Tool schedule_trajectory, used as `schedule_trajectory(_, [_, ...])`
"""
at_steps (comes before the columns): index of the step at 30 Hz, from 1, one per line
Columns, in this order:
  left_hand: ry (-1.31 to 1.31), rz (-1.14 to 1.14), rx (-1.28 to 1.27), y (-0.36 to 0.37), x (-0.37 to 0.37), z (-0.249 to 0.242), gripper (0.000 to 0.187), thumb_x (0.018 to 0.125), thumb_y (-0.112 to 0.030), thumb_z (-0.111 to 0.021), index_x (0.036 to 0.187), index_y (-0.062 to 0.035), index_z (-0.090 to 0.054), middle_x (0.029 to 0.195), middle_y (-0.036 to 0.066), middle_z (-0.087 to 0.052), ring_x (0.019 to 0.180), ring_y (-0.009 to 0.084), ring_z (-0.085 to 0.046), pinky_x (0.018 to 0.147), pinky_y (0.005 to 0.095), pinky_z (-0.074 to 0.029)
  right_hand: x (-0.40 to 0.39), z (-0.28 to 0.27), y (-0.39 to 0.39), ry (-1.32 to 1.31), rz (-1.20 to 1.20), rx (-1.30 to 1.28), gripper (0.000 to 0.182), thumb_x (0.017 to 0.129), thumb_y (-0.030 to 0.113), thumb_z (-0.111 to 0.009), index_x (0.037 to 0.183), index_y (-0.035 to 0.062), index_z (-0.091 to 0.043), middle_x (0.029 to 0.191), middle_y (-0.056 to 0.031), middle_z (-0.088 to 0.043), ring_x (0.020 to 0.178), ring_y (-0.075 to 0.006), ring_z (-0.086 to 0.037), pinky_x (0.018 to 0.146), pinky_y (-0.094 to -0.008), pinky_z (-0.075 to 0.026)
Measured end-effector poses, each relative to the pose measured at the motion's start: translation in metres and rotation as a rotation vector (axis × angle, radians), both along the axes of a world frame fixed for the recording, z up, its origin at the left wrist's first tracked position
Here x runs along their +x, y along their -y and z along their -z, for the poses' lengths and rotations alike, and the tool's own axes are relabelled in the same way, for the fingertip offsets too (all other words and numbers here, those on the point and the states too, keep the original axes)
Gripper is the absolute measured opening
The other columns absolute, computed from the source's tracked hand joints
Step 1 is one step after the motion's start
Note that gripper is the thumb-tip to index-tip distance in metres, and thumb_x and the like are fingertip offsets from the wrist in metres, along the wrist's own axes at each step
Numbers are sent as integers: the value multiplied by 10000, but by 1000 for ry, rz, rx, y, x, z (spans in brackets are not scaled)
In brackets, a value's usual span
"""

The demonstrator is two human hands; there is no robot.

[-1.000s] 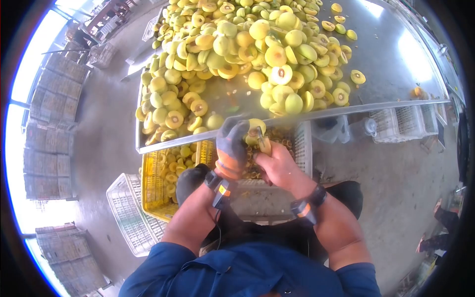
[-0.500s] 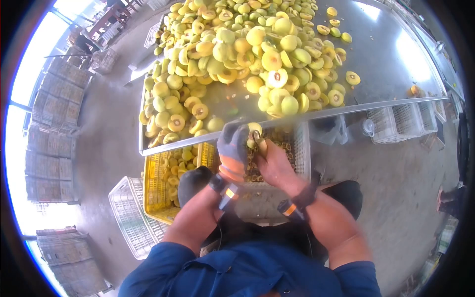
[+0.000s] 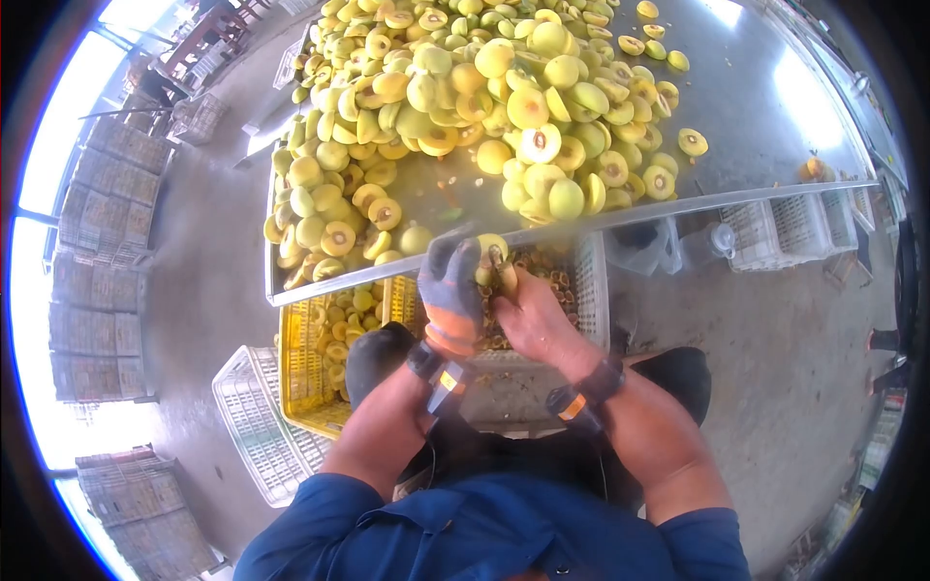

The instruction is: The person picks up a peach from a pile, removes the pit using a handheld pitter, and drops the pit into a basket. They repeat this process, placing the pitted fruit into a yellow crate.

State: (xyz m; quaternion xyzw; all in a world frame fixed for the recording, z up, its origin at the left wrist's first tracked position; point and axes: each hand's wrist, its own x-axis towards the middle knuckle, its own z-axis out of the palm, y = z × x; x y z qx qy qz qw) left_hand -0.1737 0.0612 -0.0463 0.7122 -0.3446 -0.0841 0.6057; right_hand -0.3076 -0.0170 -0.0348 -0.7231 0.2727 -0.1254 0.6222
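Drawing closer to the left hand (image 3: 451,290) since a second ago, the right hand (image 3: 535,312) is now angling a slim hand tool (image 3: 506,279) into the cut face of a stone-fruit half (image 3: 492,246). Bare fingers are wrapping the tool's handle in a closed grip, while its tip is hiding against the flesh. Gloved in grey and orange, the left hand is keeping its grip curled shut around the fruit's side, holding the half cut side toward the tool. Both hands are working above a pale crate (image 3: 603,290), where small brown-centred pieces are lying. Whether the left fingertips are touching the metal rim (image 3: 717,200) just beyond them, the view is not telling.

At eight o'clock from the hands, a yellow crate (image 3: 302,373) is holding more yellow fruit pieces, and white crates (image 3: 254,416) are standing just outside it. At twelve o'clock, beyond the rim, a big heap of halves (image 3: 465,87) is covering much of the steel tabletop (image 3: 741,97), many showing reddish centres. Toward one o'clock, a few loose halves (image 3: 655,48) are lying apart from the heap. Near three o'clock, a clear plastic bag (image 3: 647,250) is sitting beside lattice crates (image 3: 790,232). Farther off, at nine o'clock, tall crate stacks (image 3: 97,281) are standing on the floor (image 3: 189,310).
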Motion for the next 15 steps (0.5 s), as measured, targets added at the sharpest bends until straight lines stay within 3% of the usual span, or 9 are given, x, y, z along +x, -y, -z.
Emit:
schedule_trajectory(3, [197, 59, 72, -3, 7, 11, 253, 878, 18, -654, 1124, 4, -710, 1108, 202, -707, 1023, 378, -697, 863, 431, -578, 0, -3, 1, 105, -90, 101, 274, 947, 142, -606, 1145, -45, -639, 1043, -290, -721, 1019, -513, -674, 893, -526, -537])
schedule_trajectory(5, [317, 73, 102, -5, 9, 6, 262, 877, 31, -647, 1132, 8, -705, 1105, 209, -710, 1016, 386, -703, 871, 435, -579, 1, 2, -4, 159, -43, -5, 272, 942, 140, -596, 1133, -46, -651, 1036, -278, -723, 1007, -501, -677, 893, -519, -536])
schedule_trajectory(7, [481, 60, 119, -3, 11, -2, 265, 879, 38, -646, 1137, 10, -702, 1110, 215, -716, 1013, 389, -712, 876, 439, -582, 0, -3, 1, 122, -53, -15, 260, 952, 141, -595, 1120, -50, -650, 992, -233, -725, 969, -397, -685, 890, -471, -536])
schedule_trajectory(10, [114, 248, 138, 1, 15, -19, 278, 962, -17, -706, 1231, 38, -661, 1159, 158, -754, 1031, 241, -735, 898, 354, -583, 1, 6, -4, 120, -41, -47, 199, 977, 145, -604, 1060, -33, -639, 895, -163, -696, 829, -299, -673, 793, -442, -542])
schedule_trajectory(11, [245, 143, 183, 5, 18, -3, 310, 963, -15, -701, 1262, 37, -636, 1136, 153, -766, 1041, 225, -745, 921, 342, -585, 3, 7, -6, 131, -34, -59, 178, 987, 147, -608, 1033, -23, -634, 858, -139, -681, 768, -276, -665, 746, -439, -546])
schedule_trajectory(14, [240, 192, 140, -2, 23, 18, 496, 841, 20, -744, 1320, 52, -622, 1133, 212, -732, 989, 382, -740, 858, 415, -603, -8, -14, 5, -57, -239, 827, 136, 1031, 159, -611, 971, 38, -589, 745, -42, -567, 568, -187, -553, 560, -383, -485])
schedule_trajectory(15, [142, 226, 103, -2, 30, 43, 539, 827, 19, -760, 1342, 50, -602, 1126, 207, -731, 978, 374, -742, 853, 416, -603, -9, -18, 4, -23, -254, 863, 135, 1041, 162, -609, 968, 55, -574, 730, -17, -526, 542, -156, -513, 530, -360, -455])
